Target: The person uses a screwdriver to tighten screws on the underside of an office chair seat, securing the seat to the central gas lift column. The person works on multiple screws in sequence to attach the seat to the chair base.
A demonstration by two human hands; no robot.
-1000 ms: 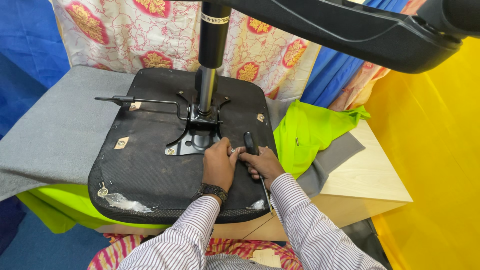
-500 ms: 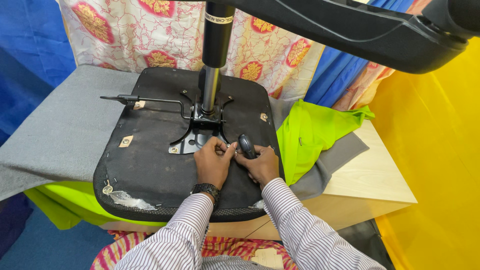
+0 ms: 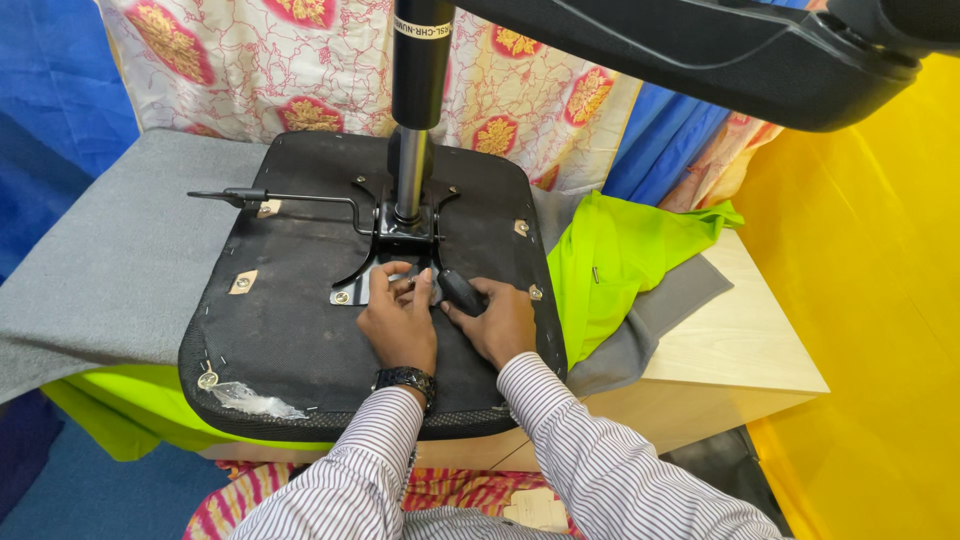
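A: Chair seat [image 3: 300, 340], flipped underside up on the bench [image 3: 740, 340], lies right under both hands, its metal mounting plate [image 3: 385, 275] just ahead of the fingertips at the foot of the gas column [image 3: 415, 180].

B: What step does it look like?

A: I judge it to be fastening work at the plate. The right hand [image 3: 495, 325] is wrapped around a black tool handle [image 3: 460, 292], fingers curled tight on it, the tool's tip hidden between the two hands.

B: And the left?

A: The left hand [image 3: 400, 320] lies flat beside it, fingers [image 3: 380, 285] held loosely together and only slightly bent, their tips pressing on the plate's near edge, touching the tool hand. It holds nothing that I can see.

B: What does the next move call for?

A: Probably keeping the tip seated squarely while the left steadies the plate. The thin lever [image 3: 270, 197] sits well beyond the left fingers, untouched; the green cloth [image 3: 620, 270] is off to the right of the right fingers.
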